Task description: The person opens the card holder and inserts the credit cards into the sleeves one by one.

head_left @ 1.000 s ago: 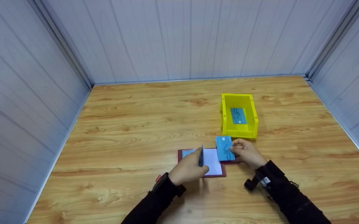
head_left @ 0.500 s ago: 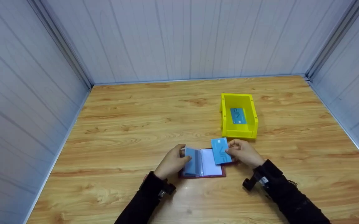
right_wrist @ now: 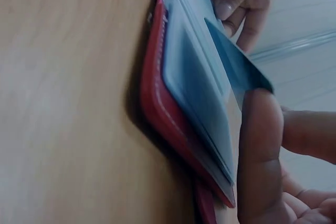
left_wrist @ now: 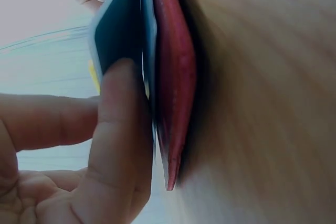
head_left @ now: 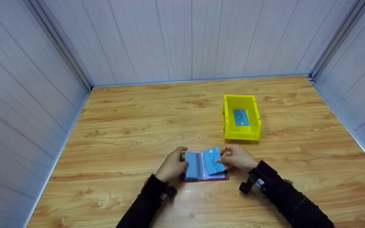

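Observation:
A small red card holder (left_wrist: 176,72) with clear sleeve pages lies spread on the table, its cover edge showing below the pages in the head view. My left hand (head_left: 171,164) pinches the left-hand page (head_left: 192,165), which has a blue card in it and is lifted off the cover. Between thumb and fingers, my right hand (head_left: 238,157) holds a blue VIP card (head_left: 213,161) by its right edge. That card is tilted over the right-hand page (right_wrist: 191,77), and its lower-left corner points toward the holder's spine. The fingers behind the card are partly hidden.
A yellow bin (head_left: 242,136) stands behind and right of the holder, with another blue VIP card (head_left: 241,117) lying inside. Light panelled walls (head_left: 176,41) close off the back and both sides of the wooden table (head_left: 132,120).
The left hand has moved left, turning the card-filled page over to the left side. My right hand has carried the VIP card leftward and down, over the right-hand page.

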A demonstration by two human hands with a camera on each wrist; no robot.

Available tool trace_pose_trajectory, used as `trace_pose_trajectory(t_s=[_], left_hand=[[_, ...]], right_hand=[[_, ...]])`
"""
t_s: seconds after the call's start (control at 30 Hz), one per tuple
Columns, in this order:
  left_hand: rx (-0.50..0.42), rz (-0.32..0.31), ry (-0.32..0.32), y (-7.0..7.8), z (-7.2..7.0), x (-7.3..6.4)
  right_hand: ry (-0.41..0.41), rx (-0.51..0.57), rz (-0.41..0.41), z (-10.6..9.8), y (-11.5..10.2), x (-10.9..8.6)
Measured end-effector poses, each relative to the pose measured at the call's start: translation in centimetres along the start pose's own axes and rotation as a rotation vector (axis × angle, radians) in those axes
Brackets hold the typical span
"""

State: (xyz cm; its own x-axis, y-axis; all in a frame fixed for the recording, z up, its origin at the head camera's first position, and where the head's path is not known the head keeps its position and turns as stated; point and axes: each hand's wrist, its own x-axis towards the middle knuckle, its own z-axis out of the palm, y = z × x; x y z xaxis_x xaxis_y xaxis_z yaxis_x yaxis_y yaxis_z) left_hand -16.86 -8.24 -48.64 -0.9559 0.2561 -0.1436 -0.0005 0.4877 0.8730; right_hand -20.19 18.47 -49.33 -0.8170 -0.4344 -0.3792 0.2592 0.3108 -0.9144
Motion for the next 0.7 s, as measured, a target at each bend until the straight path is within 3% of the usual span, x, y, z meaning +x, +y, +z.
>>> trace_pose_trajectory(t_s=[0.2,0.47,0.7], left_hand=[[-0.002,0.002,0.0,0.1,-0.1,-0.1],[0.016,-0.002,-0.004,0.3,-0.1,-0.4],[0.004,-0.003,0.005,0.0,0.1,-0.1]], right_hand=[[-0.04,0.015,-0.006,0.8,0.1,0.2],[-0.018,-0.047,0.033,1.6,-0.5,0.4],[0.004,-0.086,0.003,2.3,-0.9,0.8]])
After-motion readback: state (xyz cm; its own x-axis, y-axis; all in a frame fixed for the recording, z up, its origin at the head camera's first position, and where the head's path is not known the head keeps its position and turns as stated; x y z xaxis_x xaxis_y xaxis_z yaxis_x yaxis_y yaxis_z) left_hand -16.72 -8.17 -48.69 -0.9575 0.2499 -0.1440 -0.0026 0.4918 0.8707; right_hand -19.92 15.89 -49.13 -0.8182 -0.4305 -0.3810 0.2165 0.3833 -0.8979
